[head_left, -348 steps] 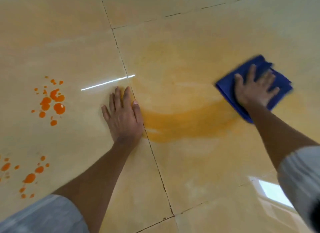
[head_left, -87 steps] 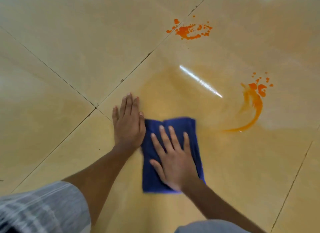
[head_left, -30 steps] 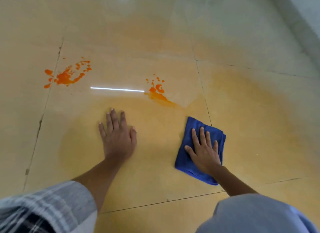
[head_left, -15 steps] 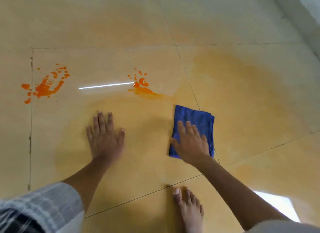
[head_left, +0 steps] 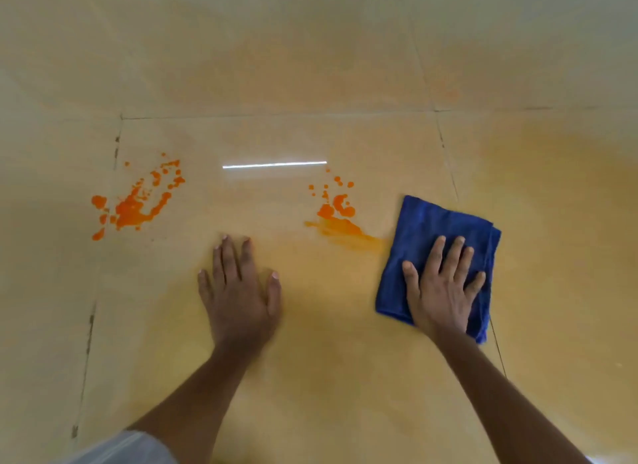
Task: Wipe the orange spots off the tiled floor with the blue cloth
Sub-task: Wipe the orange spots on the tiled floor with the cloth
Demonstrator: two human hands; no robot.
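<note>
The folded blue cloth lies flat on the beige tiled floor. My right hand presses on its near half with fingers spread and straight. A cluster of orange spots with a smeared tail sits just left of the cloth's far corner. A larger orange splatter lies further left. My left hand rests flat on the bare floor between the two stains, fingers straight and holding nothing.
A pale orange film covers the tile around both hands and the tile to the right. Dark grout lines run at the left and behind the stains. A bright light reflection streaks the tile. A light sleeve shows at the bottom.
The view has shifted, so the stains sit lower and nearer. The cloth under my right hand has moved right and slightly forward, beside the smeared stain. The bare foot has left the frame.
</note>
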